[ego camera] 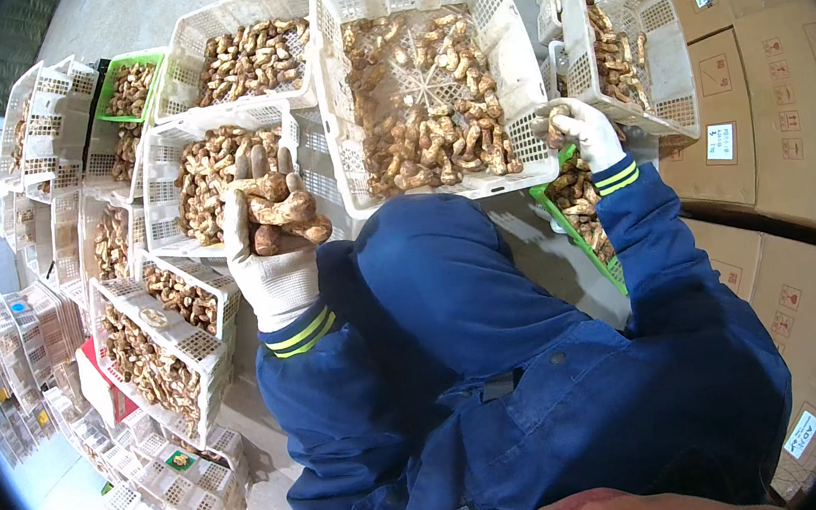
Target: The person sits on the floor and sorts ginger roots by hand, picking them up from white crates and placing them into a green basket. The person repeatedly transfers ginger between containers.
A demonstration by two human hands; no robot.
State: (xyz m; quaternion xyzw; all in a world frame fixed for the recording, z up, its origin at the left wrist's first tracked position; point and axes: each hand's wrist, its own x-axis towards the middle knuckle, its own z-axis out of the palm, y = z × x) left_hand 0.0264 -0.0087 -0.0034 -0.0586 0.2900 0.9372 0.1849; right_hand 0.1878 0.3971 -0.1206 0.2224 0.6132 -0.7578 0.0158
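My left hand (270,274), in a white glove with stained fingertips, lies palm up. Several brown-capped mushrooms (288,210) with pale stems rest in it, the fingers reaching up behind them. Beneath and beyond this hand stands a white plastic crate (162,207) filled with similar mushrooms. My right hand (590,132), also gloved, pinches a mushroom (555,131) at the right front corner of a large white crate (513,54). Mushrooms in the large crate (433,142) lie thickest at the front and right, leaving the patterned floor bare in the middle.
More mushroom crates stand at the back left (165,79), lower left (200,354) and upper right (661,22). A green-rimmed basket (588,249) of mushrooms sits below my right forearm. Cardboard boxes (706,92) are stacked along the right. Further crates (178,493) fill the lower left.
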